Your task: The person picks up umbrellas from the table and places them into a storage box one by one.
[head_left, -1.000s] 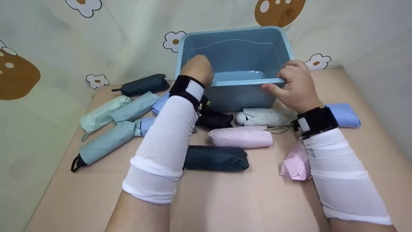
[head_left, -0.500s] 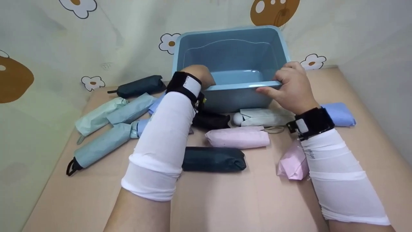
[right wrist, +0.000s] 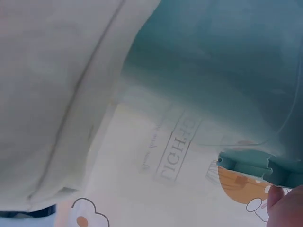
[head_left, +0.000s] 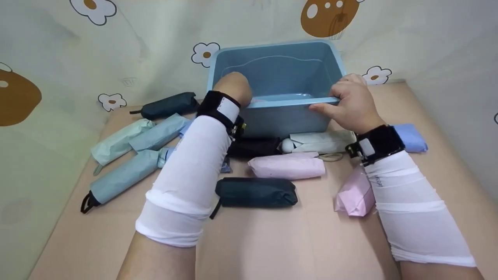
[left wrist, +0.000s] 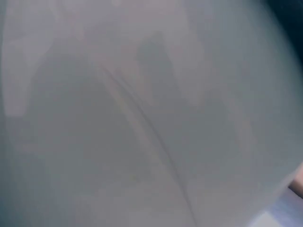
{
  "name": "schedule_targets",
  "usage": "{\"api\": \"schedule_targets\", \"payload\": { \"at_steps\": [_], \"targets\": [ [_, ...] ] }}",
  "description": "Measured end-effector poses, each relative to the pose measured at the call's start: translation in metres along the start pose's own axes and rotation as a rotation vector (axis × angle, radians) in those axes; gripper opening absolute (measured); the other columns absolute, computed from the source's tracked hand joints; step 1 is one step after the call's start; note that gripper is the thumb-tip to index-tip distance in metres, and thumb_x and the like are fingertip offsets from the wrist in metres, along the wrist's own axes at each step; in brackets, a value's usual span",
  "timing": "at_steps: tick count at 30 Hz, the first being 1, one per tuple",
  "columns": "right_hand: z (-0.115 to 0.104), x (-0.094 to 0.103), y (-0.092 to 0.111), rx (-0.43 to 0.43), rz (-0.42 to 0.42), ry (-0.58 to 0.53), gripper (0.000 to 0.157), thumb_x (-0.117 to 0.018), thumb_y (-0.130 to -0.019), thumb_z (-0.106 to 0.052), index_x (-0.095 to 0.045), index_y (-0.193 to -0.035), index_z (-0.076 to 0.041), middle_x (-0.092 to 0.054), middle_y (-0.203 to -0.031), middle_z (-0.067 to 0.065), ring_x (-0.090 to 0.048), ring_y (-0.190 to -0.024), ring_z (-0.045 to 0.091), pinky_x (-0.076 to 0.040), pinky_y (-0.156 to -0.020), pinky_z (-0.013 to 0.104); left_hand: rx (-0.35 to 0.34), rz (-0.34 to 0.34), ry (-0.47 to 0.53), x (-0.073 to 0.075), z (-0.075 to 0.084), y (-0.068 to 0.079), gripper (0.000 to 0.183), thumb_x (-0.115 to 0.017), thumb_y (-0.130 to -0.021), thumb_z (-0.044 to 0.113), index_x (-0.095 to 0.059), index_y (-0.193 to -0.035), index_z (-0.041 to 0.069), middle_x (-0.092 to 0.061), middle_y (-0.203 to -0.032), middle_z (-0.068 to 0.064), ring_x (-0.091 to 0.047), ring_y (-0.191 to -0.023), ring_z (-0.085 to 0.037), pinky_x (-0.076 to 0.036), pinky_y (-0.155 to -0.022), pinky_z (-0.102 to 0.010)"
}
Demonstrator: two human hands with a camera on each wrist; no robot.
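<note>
Two hands at the blue bin — right clamped on rim, left's hold unclear — open room between

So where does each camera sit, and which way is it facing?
Head: on the person's head, facing forward and down at the tub, folded umbrellas and flowered backdrop; the left hand, right hand and both forearms show.
Left wrist: on that wrist, facing a pale surface too blurred to name; perhaps a sliver of skin at right.
Right wrist: on that wrist, facing pale fabric, the tub and backdrop; part of the right hand at lower right.
Head and right wrist share the tub, right hand and backdrop.
</note>
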State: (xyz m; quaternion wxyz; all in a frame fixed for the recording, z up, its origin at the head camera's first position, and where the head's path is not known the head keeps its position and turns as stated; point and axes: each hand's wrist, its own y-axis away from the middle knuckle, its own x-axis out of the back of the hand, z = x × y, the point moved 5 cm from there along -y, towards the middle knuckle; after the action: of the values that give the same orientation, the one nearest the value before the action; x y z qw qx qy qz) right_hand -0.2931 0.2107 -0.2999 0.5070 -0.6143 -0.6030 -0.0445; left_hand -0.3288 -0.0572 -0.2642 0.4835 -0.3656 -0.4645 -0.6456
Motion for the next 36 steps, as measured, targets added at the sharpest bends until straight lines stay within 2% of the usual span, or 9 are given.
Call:
{"api": "schedule_targets", "payload": {
  "at_steps": [7, 11, 14, 17, 21, 27, 29, 32, 36],
  "targets": [
    [-0.005, 0.001, -0.001, -0.069, -0.017, 0.006, 0.044, -0.094, -0.079, -0.028, -0.062, -0.068, 0.0, -0.055, -0.073, 0.014, -0.047, -0.099, 0.026, -0.034, -0.089, 0.042, 0.004, 0.145, 0.116, 0.003, -0.004, 0.004, 0.052, -0.045, -0.111, 0.046, -0.059, -0.149, 0.013, -0.062, -0.151, -0.003, -0.062, -0.133, -0.022, -0.049, -0.11, -0.04],
    [-0.013, -0.003, 0.006, -0.007, -0.003, 0.061, 0.036, -0.084, -0.09, -0.035, -0.074, -0.09, -0.001, -0.068, -0.088, 0.016, -0.054, -0.109, 0.034, -0.025, -0.114, 0.055, -0.004, 0.168, 0.134, 0.001, -0.003, 0.007, 0.052, -0.046, -0.11, 0.051, -0.062, -0.147, 0.019, -0.067, -0.143, 0.001, -0.066, -0.125, -0.019, -0.052, -0.104, -0.04],
    [-0.016, -0.008, 0.01, 0.049, 0.015, 0.106, 0.036, -0.079, -0.094, -0.037, -0.076, -0.101, -0.002, -0.074, -0.096, 0.017, -0.057, -0.104, 0.039, -0.021, -0.119, 0.061, -0.036, 0.202, 0.152, -0.001, -0.001, 0.009, 0.05, -0.047, -0.109, 0.052, -0.064, -0.144, 0.022, -0.07, -0.139, 0.003, -0.067, -0.121, -0.016, -0.053, -0.102, -0.038],
    [-0.016, -0.011, 0.011, 0.075, 0.041, 0.121, 0.038, -0.079, -0.093, -0.037, -0.073, -0.095, 0.001, -0.073, -0.088, 0.019, -0.054, -0.089, 0.039, -0.031, -0.109, 0.057, -0.116, 0.29, 0.189, -0.004, -0.003, 0.013, 0.043, -0.05, -0.109, 0.051, -0.068, -0.137, 0.024, -0.073, -0.129, 0.006, -0.068, -0.113, -0.013, -0.053, -0.098, -0.035],
    [-0.014, -0.011, 0.011, 0.091, 0.053, 0.142, 0.044, -0.079, -0.093, -0.043, -0.07, -0.09, 0.001, -0.072, -0.085, 0.02, -0.05, -0.082, 0.039, -0.033, -0.102, 0.057, -0.256, 0.42, 0.207, -0.013, -0.009, 0.025, 0.036, -0.054, -0.108, 0.049, -0.073, -0.128, 0.026, -0.076, -0.119, 0.009, -0.069, -0.103, -0.01, -0.053, -0.091, -0.033],
    [-0.014, -0.014, 0.01, 0.075, 0.054, 0.13, 0.046, -0.08, -0.091, -0.044, -0.07, -0.089, 0.001, -0.072, -0.086, 0.019, -0.049, -0.083, 0.038, -0.031, -0.104, 0.057, -0.438, 0.591, 0.095, -0.032, -0.035, 0.05, 0.038, -0.057, -0.106, 0.046, -0.076, -0.127, 0.021, -0.074, -0.13, 0.004, -0.066, -0.121, -0.02, -0.041, -0.112, -0.046],
    [-0.014, -0.014, 0.01, 0.071, 0.048, 0.13, 0.046, -0.08, -0.091, -0.044, -0.07, -0.088, 0.001, -0.072, -0.086, 0.019, -0.049, -0.083, 0.038, -0.031, -0.105, 0.057, -0.459, 0.593, 0.077, -0.038, -0.043, 0.057, 0.04, -0.059, -0.105, 0.044, -0.072, -0.135, 0.021, -0.069, -0.14, 0.002, -0.059, -0.133, -0.022, -0.029, -0.122, -0.052],
    [-0.015, -0.014, 0.009, 0.061, 0.039, 0.128, 0.046, -0.08, -0.091, -0.043, -0.07, -0.088, 0.001, -0.072, -0.086, 0.019, -0.049, -0.083, 0.037, -0.031, -0.106, 0.057, -0.443, 0.525, 0.086, -0.048, -0.053, 0.069, 0.056, -0.064, -0.103, 0.044, -0.055, -0.154, 0.023, -0.053, -0.158, -0.001, -0.039, -0.152, -0.026, -0.015, -0.129, -0.059],
    [-0.015, -0.011, 0.009, 0.039, 0.032, 0.127, 0.044, -0.081, -0.091, -0.041, -0.069, -0.088, 0.001, -0.072, -0.086, 0.018, -0.048, -0.083, 0.036, -0.03, -0.107, 0.056, -0.388, 0.408, 0.073, -0.06, -0.06, 0.086, 0.08, -0.065, -0.102, 0.048, -0.025, -0.168, 0.029, -0.021, -0.176, -0.003, -0.003, -0.166, -0.03, -0.013, -0.129, -0.063]
  ]
}}
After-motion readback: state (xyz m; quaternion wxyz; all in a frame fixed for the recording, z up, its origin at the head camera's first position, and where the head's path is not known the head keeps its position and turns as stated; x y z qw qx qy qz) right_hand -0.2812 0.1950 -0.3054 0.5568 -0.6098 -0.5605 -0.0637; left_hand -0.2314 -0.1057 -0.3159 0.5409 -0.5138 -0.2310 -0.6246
